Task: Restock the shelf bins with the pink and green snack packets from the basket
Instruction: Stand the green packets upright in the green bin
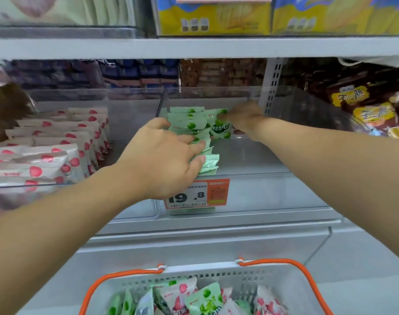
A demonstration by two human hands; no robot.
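A row of green snack packets [189, 125] stands on edge in the clear right-hand bin [273, 160]. My left hand [162, 160] reaches into that bin and presses flat fingers against the near end of the row. At the back, my right hand [245, 117] pinches one green packet [220, 129] that faces me beside the row. The clear left-hand bin [126, 123] holds several pink packets [57, 142]. Below, a white basket with orange handles [291, 280] carries mixed pink and green packets [194, 298].
A price tag reading 19.8 [197, 194] hangs on the right bin's front. Brown snack bags [364, 105] fill the bin further right. Yellow boxes [216, 17] sit on the shelf above. The right half of the green bin has bare floor.
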